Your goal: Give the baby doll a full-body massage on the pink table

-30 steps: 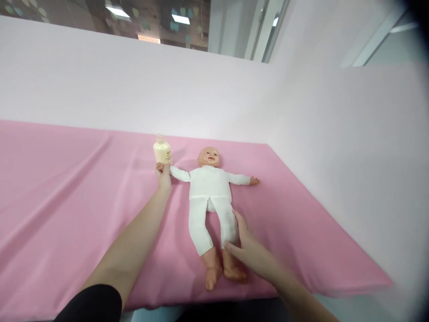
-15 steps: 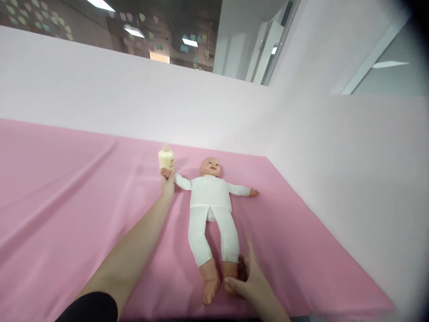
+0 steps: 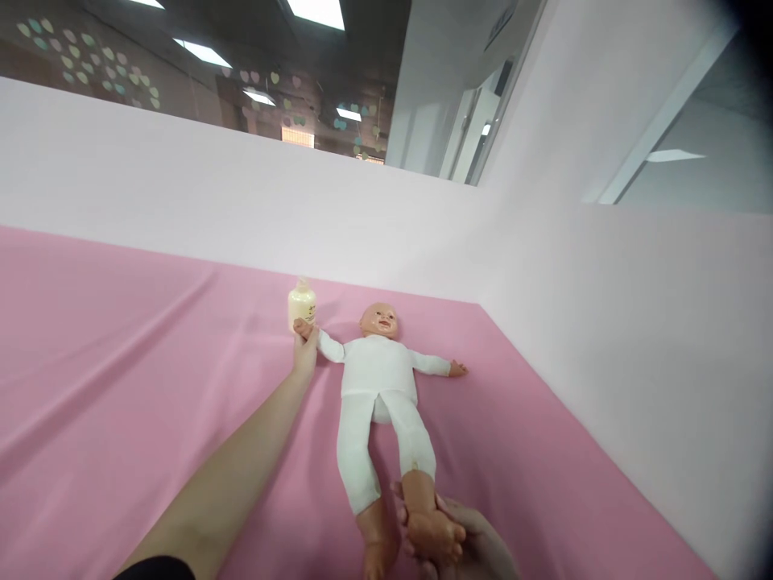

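A baby doll (image 3: 378,366) in a white top and trousers lies on its back, arms spread, feet towards me. My left hand (image 3: 305,348) is closed around the doll's hand at the left, just in front of a pale yellow bottle (image 3: 301,304). At the bottom, my right hand (image 3: 477,541) is wrapped from beneath and behind around the doll's foot on the right side, which is raised with its sole turned up. The doll's other foot (image 3: 378,536) lies beside it, partly cut off by the lower edge.
Pink sheeting (image 3: 121,387) with some creases covers the surface under the doll. White walls (image 3: 241,217) rise behind and to the right. Above the back wall is a window (image 3: 199,89) with heart-shaped stickers.
My right hand has gone from beside the doll's right-side foot to gripping it, and that foot is now lifted and turned. My left hand keeps its hold. The view has tilted up slightly.
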`<state>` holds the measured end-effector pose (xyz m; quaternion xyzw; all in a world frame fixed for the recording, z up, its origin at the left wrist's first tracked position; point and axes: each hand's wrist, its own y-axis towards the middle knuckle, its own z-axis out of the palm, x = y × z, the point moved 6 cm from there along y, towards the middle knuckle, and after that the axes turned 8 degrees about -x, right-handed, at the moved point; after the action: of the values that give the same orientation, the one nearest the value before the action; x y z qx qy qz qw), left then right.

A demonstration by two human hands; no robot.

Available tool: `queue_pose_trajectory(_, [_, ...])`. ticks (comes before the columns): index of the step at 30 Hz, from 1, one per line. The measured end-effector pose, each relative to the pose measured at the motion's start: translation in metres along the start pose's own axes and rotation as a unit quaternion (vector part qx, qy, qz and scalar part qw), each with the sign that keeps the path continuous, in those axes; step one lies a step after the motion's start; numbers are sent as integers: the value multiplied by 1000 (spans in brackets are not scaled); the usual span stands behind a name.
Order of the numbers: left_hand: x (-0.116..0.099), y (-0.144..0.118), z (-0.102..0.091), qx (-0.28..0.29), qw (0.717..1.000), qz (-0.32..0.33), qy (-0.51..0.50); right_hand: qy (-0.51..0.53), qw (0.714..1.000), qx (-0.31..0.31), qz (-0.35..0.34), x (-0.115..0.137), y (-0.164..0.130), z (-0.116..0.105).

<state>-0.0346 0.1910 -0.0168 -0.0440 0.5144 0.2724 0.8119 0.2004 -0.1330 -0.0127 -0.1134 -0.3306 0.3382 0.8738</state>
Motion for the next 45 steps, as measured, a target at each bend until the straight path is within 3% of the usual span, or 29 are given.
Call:
queue_pose_trajectory(4, [-6, -10, 10, 23, 999, -23, 35, -34, 998, 37, 34, 21, 5, 4])
queue_pose_trajectory(10, [-18, -37, 32, 149, 981, 25, 124, -58, 993, 83, 57, 80, 39, 20])
queue_pose_trajectory(13, [-29, -56, 45, 258, 939, 125, 190, -72, 990, 107, 51, 104, 66, 23])
queue_pose_trajectory(16, [-40, -77, 59, 377, 858, 241, 254, -79, 990, 115, 32, 116, 94, 17])
queue_pose_trajectory(18, [-43, -86, 65, 429, 812, 278, 281, -88, 989, 114, 26, 117, 108, 11])
queue_pose_trajectory(20, [-43, -88, 69, 452, 792, 286, 294, -103, 988, 114, 30, 113, 116, 5])
queue_pose_trajectory(23, [-40, -87, 71, 458, 791, 276, 297, -124, 985, 115, 22, 108, 118, -2])
queue_pose_trajectory(26, [-36, -83, 69, 436, 816, 251, 285, -135, 983, 126, -5, 106, 115, -7])
queue_pose_trajectory(29, [-32, -71, 62, 340, 886, 197, 247, -154, 971, 183, -9, 101, 112, -9])
queue_pose_trajectory(32, [-24, -53, 48, 205, 962, 97, 154, -190, 937, 288, 63, 86, 109, -9])
queue_pose_trajectory(34, [-17, -41, 37, 126, 988, 36, 80, -229, 892, 359, 152, 72, 103, -10])
queue_pose_trajectory(37, [-5, -23, 22, 35, 999, -14, 28, -309, 814, 416, 264, 58, 92, -10])
queue_pose_trajectory(39, [4, -12, 11, -23, 999, -35, 29, -346, 783, 424, 296, 55, 87, -6])
queue_pose_trajectory(42, [15, -2, 4, -45, 996, -65, 32, -370, 763, 434, 304, 55, 83, 2])
queue_pose_trajectory(45, [14, -3, 11, -11, 998, -50, 27, -375, 764, 441, 285, 56, 86, 1])
